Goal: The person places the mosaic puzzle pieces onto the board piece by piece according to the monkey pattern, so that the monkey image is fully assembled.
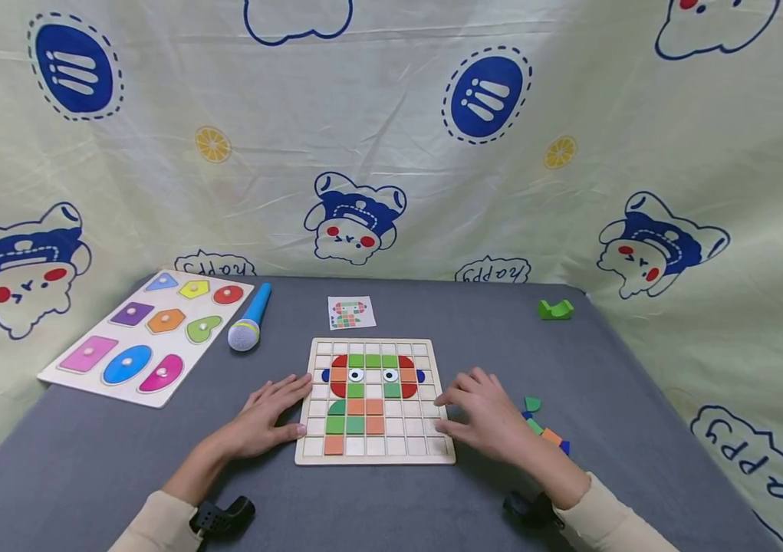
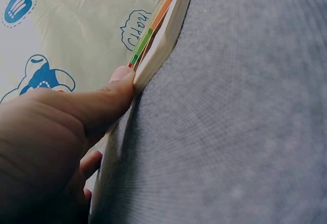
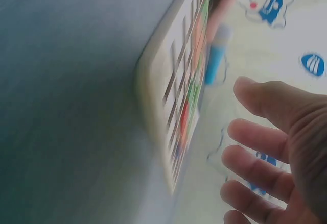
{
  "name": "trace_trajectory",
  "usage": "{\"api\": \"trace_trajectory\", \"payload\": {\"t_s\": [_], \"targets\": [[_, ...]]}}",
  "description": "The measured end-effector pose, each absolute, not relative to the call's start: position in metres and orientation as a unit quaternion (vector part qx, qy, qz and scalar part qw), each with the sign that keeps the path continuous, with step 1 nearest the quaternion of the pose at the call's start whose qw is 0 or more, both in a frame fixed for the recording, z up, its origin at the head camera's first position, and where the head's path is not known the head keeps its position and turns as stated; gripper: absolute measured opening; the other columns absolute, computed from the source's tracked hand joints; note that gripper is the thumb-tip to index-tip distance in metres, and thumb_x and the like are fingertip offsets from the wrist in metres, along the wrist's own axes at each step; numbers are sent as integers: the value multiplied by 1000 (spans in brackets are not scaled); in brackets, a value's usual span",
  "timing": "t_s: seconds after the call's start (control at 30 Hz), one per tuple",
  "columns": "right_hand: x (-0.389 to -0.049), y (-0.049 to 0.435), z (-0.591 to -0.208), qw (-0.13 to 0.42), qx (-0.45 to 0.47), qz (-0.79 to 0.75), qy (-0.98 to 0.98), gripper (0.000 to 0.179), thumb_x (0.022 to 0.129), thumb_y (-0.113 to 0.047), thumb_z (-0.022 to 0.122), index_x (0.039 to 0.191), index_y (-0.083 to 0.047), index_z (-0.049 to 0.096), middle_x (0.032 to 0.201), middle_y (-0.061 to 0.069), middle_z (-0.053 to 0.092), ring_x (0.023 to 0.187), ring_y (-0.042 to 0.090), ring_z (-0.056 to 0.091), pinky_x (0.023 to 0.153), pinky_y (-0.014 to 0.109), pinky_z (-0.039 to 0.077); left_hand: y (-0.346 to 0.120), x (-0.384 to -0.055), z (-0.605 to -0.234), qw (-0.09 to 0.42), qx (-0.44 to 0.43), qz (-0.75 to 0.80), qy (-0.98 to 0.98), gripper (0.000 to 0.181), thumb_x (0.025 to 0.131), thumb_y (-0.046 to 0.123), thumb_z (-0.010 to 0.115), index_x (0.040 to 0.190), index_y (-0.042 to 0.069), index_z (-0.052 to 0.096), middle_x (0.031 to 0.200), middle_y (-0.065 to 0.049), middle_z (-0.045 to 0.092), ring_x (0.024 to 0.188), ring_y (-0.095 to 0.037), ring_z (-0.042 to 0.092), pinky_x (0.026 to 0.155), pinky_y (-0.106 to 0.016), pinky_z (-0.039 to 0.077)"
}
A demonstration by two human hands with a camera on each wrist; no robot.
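A square wooden grid board (image 1: 415, 447) lies on the table with coloured tiles forming a face with two round eye tiles (image 1: 356, 375), red rounded corners, and green and orange squares. Below the face sit more tiles, among them a lone orange tile (image 1: 333, 445) in the bottom row. My left hand (image 1: 263, 418) touches the board's left edge with thumb and fingertips, the fingers extended. At the right edge is my right hand (image 1: 484, 414), its fingers spread and relaxed. In the right wrist view, this hand (image 3: 276, 147) holds nothing.
Loose tiles, including an orange one (image 1: 552, 436) and a green one (image 1: 532, 403), lie beside the right forearm. Behind the board is a pattern card (image 1: 370, 320). A toy microphone (image 1: 253, 314) and a shape puzzle (image 1: 187, 364) are at left; a green block (image 1: 555, 310) is far right.
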State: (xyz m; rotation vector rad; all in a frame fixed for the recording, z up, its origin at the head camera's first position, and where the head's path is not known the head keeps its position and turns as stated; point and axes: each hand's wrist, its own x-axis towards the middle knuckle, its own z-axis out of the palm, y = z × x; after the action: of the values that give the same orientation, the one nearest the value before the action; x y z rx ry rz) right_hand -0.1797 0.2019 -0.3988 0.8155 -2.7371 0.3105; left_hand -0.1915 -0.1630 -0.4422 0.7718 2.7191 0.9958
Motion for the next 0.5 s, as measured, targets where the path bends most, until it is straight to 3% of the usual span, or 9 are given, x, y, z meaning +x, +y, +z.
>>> {"api": "trace_trajectory", "payload": {"t_s": [0.13, 0.5], "targets": [[-177, 232, -403, 142, 245, 93, -954, 28, 70, -33, 82, 92, -18, 73, 86, -7, 58, 81, 11, 43, 77, 36, 37, -163, -191, -443, 73, 261, 335, 902, 68, 91, 33, 61, 146, 5, 33, 155, -14, 29, 144, -41, 17, 112, -63, 4], [-166, 288, -414, 122, 168, 82, -975, 26, 70, -32, 81, 90, -20, 71, 88, -6, 58, 82, 14, 45, 68, 31, 31, -164, -192, -442, 76, 260, 334, 903, 69, 91, 34, 61, 147, 6, 33, 155, -13, 28, 144, -41, 16, 112, -63, 4]]}}
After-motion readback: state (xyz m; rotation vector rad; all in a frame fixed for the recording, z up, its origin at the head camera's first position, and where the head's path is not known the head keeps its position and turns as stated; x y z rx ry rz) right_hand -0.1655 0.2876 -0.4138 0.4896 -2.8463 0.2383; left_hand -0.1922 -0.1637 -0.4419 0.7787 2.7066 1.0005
